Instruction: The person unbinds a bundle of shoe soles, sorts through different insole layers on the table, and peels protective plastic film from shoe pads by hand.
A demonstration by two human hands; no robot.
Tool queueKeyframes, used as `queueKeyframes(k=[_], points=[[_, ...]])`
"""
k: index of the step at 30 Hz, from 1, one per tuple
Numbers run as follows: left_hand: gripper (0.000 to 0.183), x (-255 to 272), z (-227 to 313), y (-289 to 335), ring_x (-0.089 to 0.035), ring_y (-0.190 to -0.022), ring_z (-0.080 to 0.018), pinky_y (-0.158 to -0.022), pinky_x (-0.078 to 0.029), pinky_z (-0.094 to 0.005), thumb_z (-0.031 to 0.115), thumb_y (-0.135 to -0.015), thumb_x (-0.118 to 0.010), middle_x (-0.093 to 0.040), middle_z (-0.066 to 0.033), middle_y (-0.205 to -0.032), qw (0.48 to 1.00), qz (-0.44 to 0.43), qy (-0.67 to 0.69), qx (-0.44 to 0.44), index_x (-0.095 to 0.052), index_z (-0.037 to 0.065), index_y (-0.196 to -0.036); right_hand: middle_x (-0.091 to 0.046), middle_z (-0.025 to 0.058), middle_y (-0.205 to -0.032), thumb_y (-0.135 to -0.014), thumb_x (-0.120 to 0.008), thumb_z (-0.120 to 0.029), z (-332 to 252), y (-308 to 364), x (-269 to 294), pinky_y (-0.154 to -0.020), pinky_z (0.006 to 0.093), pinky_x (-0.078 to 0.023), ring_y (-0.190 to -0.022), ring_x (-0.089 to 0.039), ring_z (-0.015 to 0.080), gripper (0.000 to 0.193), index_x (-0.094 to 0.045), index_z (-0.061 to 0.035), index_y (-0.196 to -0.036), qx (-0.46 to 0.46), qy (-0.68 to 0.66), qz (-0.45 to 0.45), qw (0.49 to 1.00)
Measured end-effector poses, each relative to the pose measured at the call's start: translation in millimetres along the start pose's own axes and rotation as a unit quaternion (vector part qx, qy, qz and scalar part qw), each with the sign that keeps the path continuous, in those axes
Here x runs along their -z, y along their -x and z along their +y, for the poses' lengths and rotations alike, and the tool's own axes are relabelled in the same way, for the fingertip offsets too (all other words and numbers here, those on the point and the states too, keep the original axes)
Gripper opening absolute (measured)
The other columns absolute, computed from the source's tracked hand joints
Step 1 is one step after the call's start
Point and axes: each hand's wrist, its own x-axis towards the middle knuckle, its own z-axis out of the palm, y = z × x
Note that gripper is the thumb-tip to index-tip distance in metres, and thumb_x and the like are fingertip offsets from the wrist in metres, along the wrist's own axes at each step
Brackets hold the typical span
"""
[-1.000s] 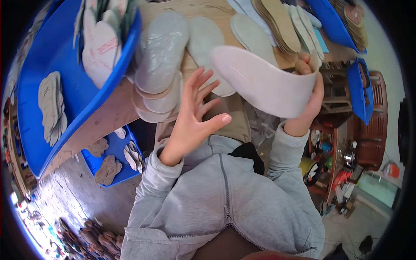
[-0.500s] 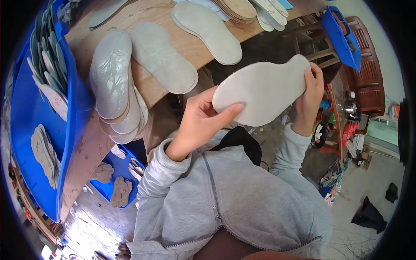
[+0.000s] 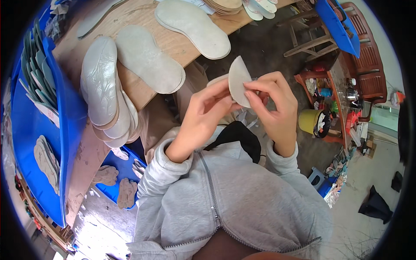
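A pale grey insole is held up in front of my chest, strongly curved so that only one end shows broadly. My left hand has its fingers closed round the insole and hides part of it. With thumb and fingertips, my right hand pinches the insole's right edge. On the wooden table to the left lie a pile of shiny-topped insoles, overhanging the edge, a matte pale pair and another stack of pale insoles.
At the left stands a blue bin with dark-green insoles upright in it. A lower blue tray holds small grey pieces. To the right are a wooden stool, a yellow bucket and a cluttered shelf.
The insole has gone from flat and broadside to bent and turned edgewise. My right hand has moved left and down, close to my left hand. The view has shifted slightly.
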Motion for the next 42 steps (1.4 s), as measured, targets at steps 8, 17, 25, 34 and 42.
queueKeyframes(k=[8,17,25,34,42], points=[[0.038,17.7,-0.1,2.9,-0.060,-0.105,-0.0154,-0.091,-0.049,-0.0277,-0.003,-0.088,-0.062,-0.064,-0.0111,-0.113,0.982,0.092,-0.134,-0.098,-0.054,-0.006,-0.124,-0.065,0.0090,-0.096,-0.077,-0.068,0.005,1.2,-14.2,-21.9,-0.065,0.0293,-0.052,-0.077,-0.065,0.0211,0.016,-0.067,-0.0016,-0.091,0.137,0.000,-0.027,0.990],[0.019,27.4,8.3,9.2,-0.065,-0.086,-0.0148,-0.078,-0.054,-0.0272,-0.006,-0.080,-0.070,-0.065,-0.0093,-0.092,0.945,0.097,-0.247,-0.190,-0.062,-0.006,-0.097,-0.067,0.0099,-0.093,-0.082,-0.065,0.004,-5.9,-17.6,-26.2,-0.072,0.0245,-0.053,-0.083,-0.065,0.0151,0.010,-0.067,0.0036,-0.092,-0.024,-0.270,-0.100,0.957],[0.019,33.1,19.4,11.7,-0.066,-0.082,-0.0158,-0.076,-0.055,-0.0274,-0.003,-0.078,-0.073,-0.066,-0.0081,-0.088,0.922,0.062,-0.347,-0.157,-0.064,-0.005,-0.095,-0.066,0.0115,-0.091,-0.082,-0.062,0.007,-11.3,-31.1,-8.6,-0.076,0.0250,-0.050,-0.084,-0.063,0.0143,0.009,-0.066,0.0069,-0.091,-0.122,-0.264,-0.231,0.929],[0.016,18.4,27.3,17.4,-0.067,-0.074,-0.0128,-0.066,-0.053,-0.0246,0.005,-0.078,-0.075,-0.068,-0.0094,-0.081,0.844,0.104,-0.500,-0.164,-0.066,-0.003,-0.089,-0.069,0.0054,-0.079,-0.083,-0.065,-0.002,-9.9,-25.6,-21.0,-0.066,0.0226,-0.052,-0.075,-0.068,0.0115,0.007,-0.066,0.0022,-0.088,-0.111,-0.212,-0.180,0.954],[0.012,22.0,21.0,16.6,-0.061,-0.072,-0.0081,-0.066,-0.049,-0.0230,0.007,-0.086,-0.068,-0.066,-0.0029,-0.079,0.936,0.094,-0.327,-0.090,-0.065,-0.003,-0.092,-0.062,0.0045,-0.079,-0.081,-0.064,-0.003,0.7,-27.6,-26.1,-0.063,0.0247,-0.048,-0.068,-0.059,0.0110,0.005,-0.063,-0.0008,-0.086,-0.083,-0.164,-0.173,0.968]])
